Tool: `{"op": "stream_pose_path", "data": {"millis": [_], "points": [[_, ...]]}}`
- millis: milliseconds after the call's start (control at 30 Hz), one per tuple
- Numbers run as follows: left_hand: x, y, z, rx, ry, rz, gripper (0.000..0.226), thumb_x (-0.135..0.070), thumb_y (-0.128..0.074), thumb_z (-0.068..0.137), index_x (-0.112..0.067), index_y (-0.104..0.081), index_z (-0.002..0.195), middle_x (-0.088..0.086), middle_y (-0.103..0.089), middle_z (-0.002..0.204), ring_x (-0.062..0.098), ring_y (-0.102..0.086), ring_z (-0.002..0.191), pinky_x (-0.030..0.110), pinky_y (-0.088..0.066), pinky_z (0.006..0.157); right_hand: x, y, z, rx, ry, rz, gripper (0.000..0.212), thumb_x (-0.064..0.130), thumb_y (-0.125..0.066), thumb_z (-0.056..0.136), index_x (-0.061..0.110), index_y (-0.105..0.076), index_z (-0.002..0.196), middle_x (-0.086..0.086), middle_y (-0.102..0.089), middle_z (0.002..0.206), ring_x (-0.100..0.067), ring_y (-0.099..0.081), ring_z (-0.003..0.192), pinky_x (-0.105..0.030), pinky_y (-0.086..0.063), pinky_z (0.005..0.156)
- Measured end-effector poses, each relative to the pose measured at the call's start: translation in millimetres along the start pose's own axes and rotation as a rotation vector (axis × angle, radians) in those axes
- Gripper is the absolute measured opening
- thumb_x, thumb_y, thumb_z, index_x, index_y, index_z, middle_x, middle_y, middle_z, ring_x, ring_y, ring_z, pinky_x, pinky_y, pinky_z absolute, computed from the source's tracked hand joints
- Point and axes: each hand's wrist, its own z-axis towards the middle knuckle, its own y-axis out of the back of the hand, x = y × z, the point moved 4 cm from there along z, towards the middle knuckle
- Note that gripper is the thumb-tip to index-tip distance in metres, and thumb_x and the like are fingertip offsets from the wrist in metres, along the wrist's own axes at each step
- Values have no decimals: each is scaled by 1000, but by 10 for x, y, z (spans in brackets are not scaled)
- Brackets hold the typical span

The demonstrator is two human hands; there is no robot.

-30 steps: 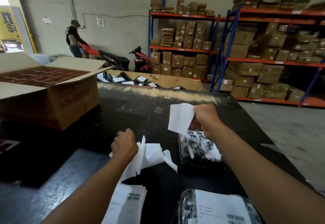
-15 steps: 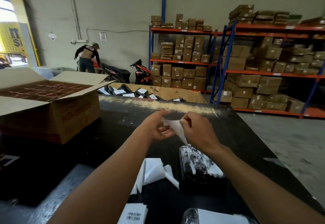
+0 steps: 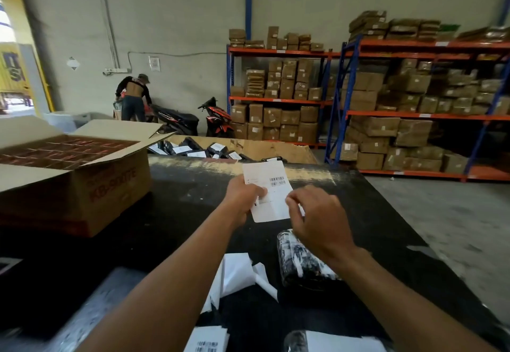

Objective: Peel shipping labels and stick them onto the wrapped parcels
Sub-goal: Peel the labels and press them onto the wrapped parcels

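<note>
Cardboard box (image 3: 82, 194) at the left of the table (image 3: 179, 208) stands open, with rows of reddish packs (image 3: 63, 150) inside. Beyond, a wooden bin (image 3: 289, 153) holds black labelled parcels (image 3: 193, 148). The left hand (image 3: 242, 200) pinches a label (image 3: 271, 194) above the table. The right hand (image 3: 317, 222) curls at its right edge, grip unclear, over a wrapped parcel (image 3: 300, 263).

left hand (image 3: 242, 200): holds label (image 3: 271, 194) | right hand (image 3: 317, 219): at label edge | parcel (image 3: 300, 263): beneath

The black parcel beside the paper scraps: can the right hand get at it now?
Probably yes. The right hand hovers above the parcel with nothing between, though its fingers are busy at the label edge.
</note>
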Motion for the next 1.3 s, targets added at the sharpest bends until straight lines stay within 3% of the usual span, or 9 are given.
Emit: {"op": "stream_pose_path", "data": {"millis": [167, 300, 433, 667, 900, 1067, 1167, 1233, 1300], "points": [[69, -101, -33, 94, -8, 22, 37, 1, -63, 88, -11, -58, 123, 9, -66, 124, 25, -66, 95, 38, -58, 70, -477, 85, 140, 139, -749, 388, 32, 35, -62, 94, 5, -70, 90, -10, -69, 81, -20, -64, 77, -43, -54, 77], [127, -306, -53, 173, -8, 11, 37, 2, -67, 85, -9, -60, 120, 10, -70, 116, 27, -69, 94, 43, -59, 75, -599, 78, 69, 201, -971, 671, 25, 20, -70, 90, -5, -70, 91, -14, -68, 70, -12, -61, 51, -27, -50, 47], [210, -493, -23, 179, 26, -32, 23, 1, -68, 86, -4, -63, 108, 12, -72, 108, 25, -72, 89, 42, -60, 76, -786, 109, 5, 158, -1038, 674, 8, 6, -68, 90, 0, -69, 85, -6, -67, 71, -4, -57, 41, -16, -41, 38], [529, -641, 52, 117, 171, -3, 8, -3, -68, 88, -2, -67, 96, 12, -74, 96, 22, -73, 85, 23, -57, 56, -1211, -52, -206, 175, -1142, 593, 17, 6, -72, 87, 8, -64, 71, -7, -71, 83, -16, -65, 66, -29, -54, 57], [833, -697, 189, -60, 175, 132, 10, 1, -74, 82, -5, -68, 76, 13, -74, 90, 20, -71, 75, 29, -60, 63, -1436, -437, -380, 287, -1205, 497, 20, -5, -60, 87, 4, -69, 72, -10, -74, 91, -27, -72, 69, -36, -58, 56], [979, -695, 287, -98, 188, 235, 24, -5, -81, 75, -7, -64, 92, 12, -72, 93, 18, -69, 62, 34, -62, 69, -1550, -596, -474, 290, -1268, 434, 11, -2, -69, 80, 8, -69, 85, -13, -73, 98, -27, -72, 77, -46, -63, 69], [1026, -691, 310, -126, 183, 293, 44, -11, -86, 70, -9, -61, 106, 11, -70, 99, 26, -72, 77, 41, -61, 76, -1590, -614, -499, 301, -1303, 399, 56, 3, -81, 71, 9, -58, 122, -14, -67, 114, -31, -70, 95, -45, -61, 77], [1047, -692, 323, -138, 169, 325, 32, -10, -87, 68, -15, -57, 80, 9, -69, 86, 30, -72, 79, 43, -60, 78, -1624, -632, -504, 294, -1323, 391, 69, 4, -85, 67, 9, -51, 128, -14, -64, 118, -31, -70, 96, -46, -61, 78], [1080, -700, 356, -152, 175, 335, 45, -8, -86, 68, -21, -44, 67, 6, -65, 75, 30, -72, 75, 45, -61, 75, -1661, -653, -500, 295, -1342, 388, 74, 4, -87, 65, 10, -47, 127, -14, -62, 119, -31, -69, 96, -45, -61, 78]]}}
